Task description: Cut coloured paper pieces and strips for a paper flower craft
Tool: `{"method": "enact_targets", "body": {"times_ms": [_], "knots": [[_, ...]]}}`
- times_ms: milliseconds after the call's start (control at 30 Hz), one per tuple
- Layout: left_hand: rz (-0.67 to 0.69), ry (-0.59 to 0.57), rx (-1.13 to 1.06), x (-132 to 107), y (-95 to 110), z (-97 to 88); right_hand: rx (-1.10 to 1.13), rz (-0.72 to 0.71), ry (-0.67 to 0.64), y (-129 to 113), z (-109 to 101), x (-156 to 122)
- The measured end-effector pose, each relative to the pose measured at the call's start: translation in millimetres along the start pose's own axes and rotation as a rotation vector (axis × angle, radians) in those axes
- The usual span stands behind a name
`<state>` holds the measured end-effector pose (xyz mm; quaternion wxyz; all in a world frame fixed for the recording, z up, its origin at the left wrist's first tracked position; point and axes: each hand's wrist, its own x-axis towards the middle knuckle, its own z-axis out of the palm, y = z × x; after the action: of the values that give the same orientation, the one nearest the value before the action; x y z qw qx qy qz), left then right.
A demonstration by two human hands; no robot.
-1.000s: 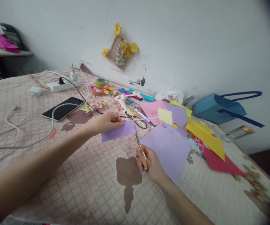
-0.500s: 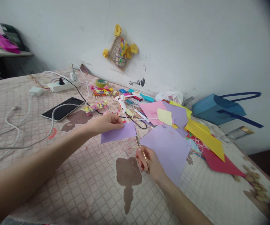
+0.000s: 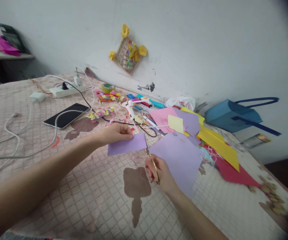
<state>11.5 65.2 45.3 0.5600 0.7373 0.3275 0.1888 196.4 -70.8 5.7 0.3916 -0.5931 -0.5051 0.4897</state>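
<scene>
Neatly, left fingers (image 3: 125, 132) pinch lilac paper's edge (image 3: 116, 147); right fingers (image 3: 150, 170) grip gold scissors (image 3: 154, 166).

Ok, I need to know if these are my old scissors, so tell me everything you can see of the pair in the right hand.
The scissors are slim, with gold-coloured metal shanks and narrow blades that come to a point. They are gripped in the right hand, which hides the handles, so their loops can't be made out. They point up and away, leaning slightly left, with the blades nearly closed. The tips reach the right edge of the lilac paper held in the left hand, though it's hard to tell whether they are touching it.
</scene>
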Motion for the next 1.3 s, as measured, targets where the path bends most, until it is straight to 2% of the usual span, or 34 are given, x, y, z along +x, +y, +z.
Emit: {"method": "enact_targets", "body": {"times_ms": [300, 733, 933, 1033, 1133, 1200, 1300], "knots": [[-0.018, -0.01, -0.017, -0.4, -0.6, -0.4, -0.045, -0.035, 0.015, 1.3, 0.8, -1.7], [-0.029, -0.078, 0.069, -1.4, 0.7, 2.9, 0.027, 0.024, 0.017, 0.3, 1.4, -1.5], [-0.007, -0.082, 0.1, -0.2, -3.4, 1.4, -0.031, -0.024, 0.044, 1.2, -2.6, 1.2], [0.012, -0.08, 0.163, -0.3, -5.3, 0.8, -0.246, -0.041, 0.134, -0.4, -17.5, 7.1], [0.034, -0.089, 0.247, -1.1, -5.2, 2.1, -0.751, -0.118, 0.348, -2.8, -41.7, 14.2], [0.038, -0.118, 0.284, -1.9, -4.8, 4.0, -1.024, -0.075, 0.473, -3.4, -59.6, 18.1], [0.039, -0.166, 0.309, -2.6, -5.7, 7.4, -1.218, 0.037, 0.56, -0.8, -84.1, 22.2]]}}
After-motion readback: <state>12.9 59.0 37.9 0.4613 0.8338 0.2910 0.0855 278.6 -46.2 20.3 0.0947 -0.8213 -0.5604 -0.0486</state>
